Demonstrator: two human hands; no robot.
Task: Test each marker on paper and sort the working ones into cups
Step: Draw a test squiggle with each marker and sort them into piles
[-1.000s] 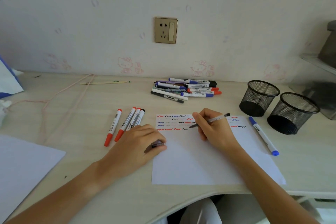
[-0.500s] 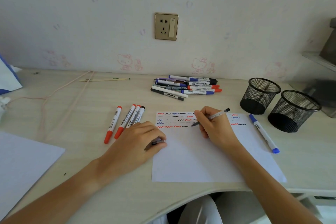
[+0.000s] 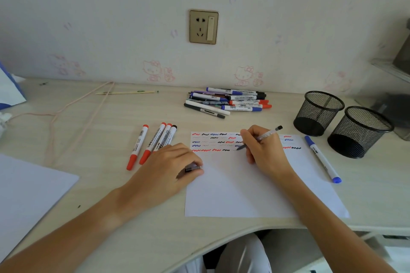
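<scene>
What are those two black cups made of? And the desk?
The two black cups look like metal wire mesh with a matte black finish: you can see through their walls. The desk looks like pale wood or wood-look laminate, smooth, with faint grain lines; which one is hard to tell.

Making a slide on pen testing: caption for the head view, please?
Right hand scribbles with a pen on the paper; left hand holds its cap.
</scene>
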